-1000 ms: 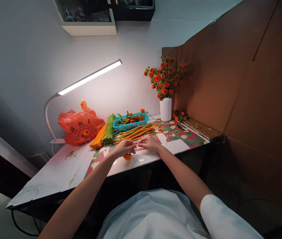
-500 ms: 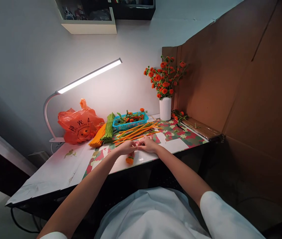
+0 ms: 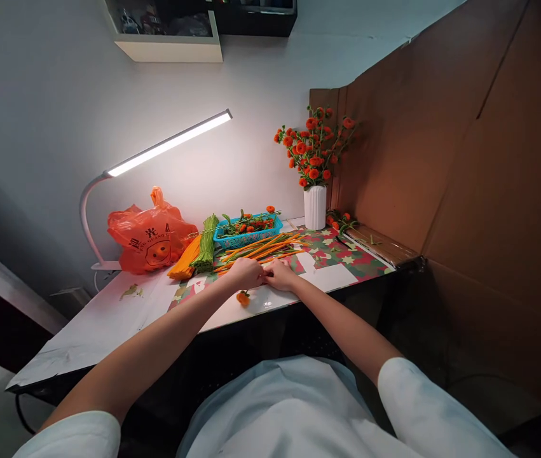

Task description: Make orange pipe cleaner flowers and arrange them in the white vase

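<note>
My left hand [image 3: 247, 273] is closed, knuckles up, over the front of the table. From beneath it hangs a small orange pipe-cleaner flower [image 3: 243, 298], its head tipped down toward the table edge, its green stem running up under the fingers. My right hand [image 3: 280, 275] is closed too, fingertips meeting those of the left. What lies pinched between the two hands is mostly hidden. Just behind them are loose orange and green pipe cleaners [image 3: 270, 247], beside an orange bundle [image 3: 185, 259] and a green bundle [image 3: 207, 243].
A blue basket [image 3: 248, 240] holds finished-looking flowers and leaves. Behind it stands a white ribbed vase [image 3: 315, 208] with red-orange flowers [image 3: 312, 143]. An orange plastic bag [image 3: 153, 236] and a lit desk lamp [image 3: 170, 145] are left. Cardboard [image 3: 394, 159] walls the right side.
My left hand has rolled over so its back faces up. The orange flower has swung slightly up and left. The view has shifted a little.
</note>
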A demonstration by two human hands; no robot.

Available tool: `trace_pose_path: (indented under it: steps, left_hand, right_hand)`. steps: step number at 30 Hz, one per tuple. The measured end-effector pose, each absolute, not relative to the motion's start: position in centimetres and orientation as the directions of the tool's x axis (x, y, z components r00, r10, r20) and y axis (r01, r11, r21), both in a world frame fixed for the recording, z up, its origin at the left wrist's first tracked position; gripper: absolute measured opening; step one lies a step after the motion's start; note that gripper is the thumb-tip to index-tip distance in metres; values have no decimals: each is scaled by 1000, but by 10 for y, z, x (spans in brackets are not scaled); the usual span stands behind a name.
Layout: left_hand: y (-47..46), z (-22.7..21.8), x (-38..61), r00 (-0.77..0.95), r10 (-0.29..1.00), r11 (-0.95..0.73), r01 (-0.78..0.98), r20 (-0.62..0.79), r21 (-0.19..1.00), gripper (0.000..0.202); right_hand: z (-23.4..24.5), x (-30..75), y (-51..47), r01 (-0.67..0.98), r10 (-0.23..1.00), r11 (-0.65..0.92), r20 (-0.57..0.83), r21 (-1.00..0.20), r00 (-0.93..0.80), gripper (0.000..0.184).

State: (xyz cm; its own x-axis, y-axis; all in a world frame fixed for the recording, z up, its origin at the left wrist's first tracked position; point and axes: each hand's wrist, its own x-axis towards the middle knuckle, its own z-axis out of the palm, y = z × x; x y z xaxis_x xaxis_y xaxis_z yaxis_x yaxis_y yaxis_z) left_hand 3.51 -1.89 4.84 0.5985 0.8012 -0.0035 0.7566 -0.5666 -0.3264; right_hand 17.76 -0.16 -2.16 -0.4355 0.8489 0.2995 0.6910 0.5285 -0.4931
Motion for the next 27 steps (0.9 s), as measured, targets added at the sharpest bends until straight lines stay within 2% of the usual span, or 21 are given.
trace_pose_path:
  steps: [4,8,10,12,13,15,17,19,21,23,25,27]
  left_hand:
    - [-18,46,45,576,818,-534,759,0,-372,30]
    - [-11,54,46,491,867,-456,850,82,-263,22]
    - [-2,73,36,388,906,-354,913,167,-203,19]
    - [9,102,22,351,915,-313,929,198,-199,19]
    - [15,119,14,351,896,-314,934,273,-168,20]
    - [25,152,-3,328,867,-334,941,375,-53,18]
    - [32,178,-19,288,850,-376,918,442,125,17]
    - [35,191,-35,208,845,-398,860,493,319,18]
    - [34,190,-54,125,842,-409,784,525,468,18]
    - [32,180,-72,21,847,-391,702,531,595,18]
    - [28,165,-89,-84,870,-343,606,486,718,19]
    - [22,151,-100,-120,898,-308,515,423,800,18]
  right_hand:
    - [-17,178,0,679,864,503,293,-534,-410,19]
    - [-15,178,-4,685,881,473,298,-554,-367,18]
    - [-16,177,-8,666,875,484,316,-568,-366,14]
    - [-17,175,-12,660,878,478,331,-580,-345,12]
    - [-18,174,-14,670,882,470,337,-576,-329,12]
    - [-18,173,-15,708,888,452,345,-542,-303,12]
    - [-17,174,-16,735,882,461,349,-496,-318,13]
    - [-17,174,-16,756,886,454,330,-471,-327,26]
    - [-17,174,-16,785,894,433,318,-442,-315,44]
    - [-18,173,-16,812,894,423,331,-402,-302,53]
    - [-20,172,-17,824,891,423,339,-378,-302,51]
    - [-21,171,-18,826,890,421,345,-374,-298,45]
